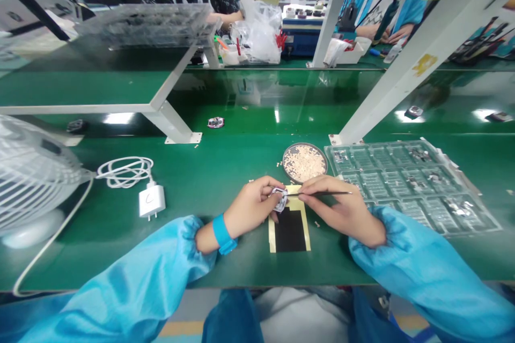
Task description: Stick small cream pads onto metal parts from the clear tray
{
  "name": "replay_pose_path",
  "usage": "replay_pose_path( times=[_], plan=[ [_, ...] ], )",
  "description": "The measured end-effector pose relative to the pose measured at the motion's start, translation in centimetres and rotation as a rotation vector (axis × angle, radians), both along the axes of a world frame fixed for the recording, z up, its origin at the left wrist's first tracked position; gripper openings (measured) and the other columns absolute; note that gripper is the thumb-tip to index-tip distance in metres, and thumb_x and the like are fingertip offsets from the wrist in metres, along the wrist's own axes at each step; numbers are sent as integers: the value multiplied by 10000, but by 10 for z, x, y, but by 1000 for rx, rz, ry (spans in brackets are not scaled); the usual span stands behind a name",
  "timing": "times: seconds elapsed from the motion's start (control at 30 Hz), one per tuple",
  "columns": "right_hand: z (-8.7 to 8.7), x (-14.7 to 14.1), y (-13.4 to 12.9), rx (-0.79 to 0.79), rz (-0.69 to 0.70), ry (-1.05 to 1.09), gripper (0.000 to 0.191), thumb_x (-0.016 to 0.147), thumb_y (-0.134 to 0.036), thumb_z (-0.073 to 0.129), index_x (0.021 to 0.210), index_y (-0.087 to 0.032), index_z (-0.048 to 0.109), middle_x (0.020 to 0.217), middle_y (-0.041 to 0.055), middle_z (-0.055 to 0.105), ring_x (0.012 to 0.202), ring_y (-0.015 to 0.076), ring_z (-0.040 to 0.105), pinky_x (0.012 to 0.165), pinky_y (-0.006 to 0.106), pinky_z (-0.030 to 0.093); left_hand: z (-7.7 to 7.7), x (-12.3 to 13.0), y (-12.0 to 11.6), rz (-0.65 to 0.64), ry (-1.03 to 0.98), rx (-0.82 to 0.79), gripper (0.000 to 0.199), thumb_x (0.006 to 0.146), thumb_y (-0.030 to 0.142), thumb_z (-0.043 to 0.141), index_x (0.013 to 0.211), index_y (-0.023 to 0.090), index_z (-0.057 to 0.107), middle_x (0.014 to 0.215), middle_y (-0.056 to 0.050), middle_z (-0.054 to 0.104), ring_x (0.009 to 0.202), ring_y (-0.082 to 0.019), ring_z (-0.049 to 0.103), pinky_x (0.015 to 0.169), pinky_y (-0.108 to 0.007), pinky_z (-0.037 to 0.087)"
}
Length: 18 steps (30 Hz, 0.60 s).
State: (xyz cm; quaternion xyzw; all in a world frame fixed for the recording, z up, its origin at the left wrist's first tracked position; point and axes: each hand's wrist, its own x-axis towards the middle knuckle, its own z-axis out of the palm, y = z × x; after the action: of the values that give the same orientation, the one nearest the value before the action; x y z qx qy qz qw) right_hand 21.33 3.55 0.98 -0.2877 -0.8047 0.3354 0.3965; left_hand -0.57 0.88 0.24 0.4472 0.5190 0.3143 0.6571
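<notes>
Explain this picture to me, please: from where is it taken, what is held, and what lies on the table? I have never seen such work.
This is no robot, but one person's bare hands, seen from a camera worn on the head. The left hand holds a small pale case; the right hand holds a thin dark tool pointing at it. On the green table lie a round dish of pale pieces, a clear tray, a black sheet and a white plug.

Casing (282, 201) and probably tweezers (330, 193) in hands (248, 206)
</notes>
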Motion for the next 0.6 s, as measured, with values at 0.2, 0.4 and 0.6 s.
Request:
replay_pose_path(
  times=[0.2,0.4,0.6],
  plan=[
    [3,0,-2,17,-31,17,210,846,-74,713,1005,-188,639,997,29,679,966,141,653,881,304,559,-1,0,-1,13,-2,1,278,863,331,601,1057,135,561,840,-74,690,534,-122,640,358,-92,381],
    [4,-1,-2,26,-51,-2,196,848,-83,715,991,-187,632,972,11,676,951,122,651,875,278,549,0,-1,-3,18,9,7,263,861,314,601,1054,137,575,845,-68,686,546,-121,645,363,-90,388],
    [3,0,0,12,-55,-22,182,856,-100,711,991,-198,637,964,2,672,936,117,649,855,266,547,0,0,-3,20,6,22,276,855,307,609,1068,132,590,862,-73,694,560,-111,645,400,-93,435]
  ],
)
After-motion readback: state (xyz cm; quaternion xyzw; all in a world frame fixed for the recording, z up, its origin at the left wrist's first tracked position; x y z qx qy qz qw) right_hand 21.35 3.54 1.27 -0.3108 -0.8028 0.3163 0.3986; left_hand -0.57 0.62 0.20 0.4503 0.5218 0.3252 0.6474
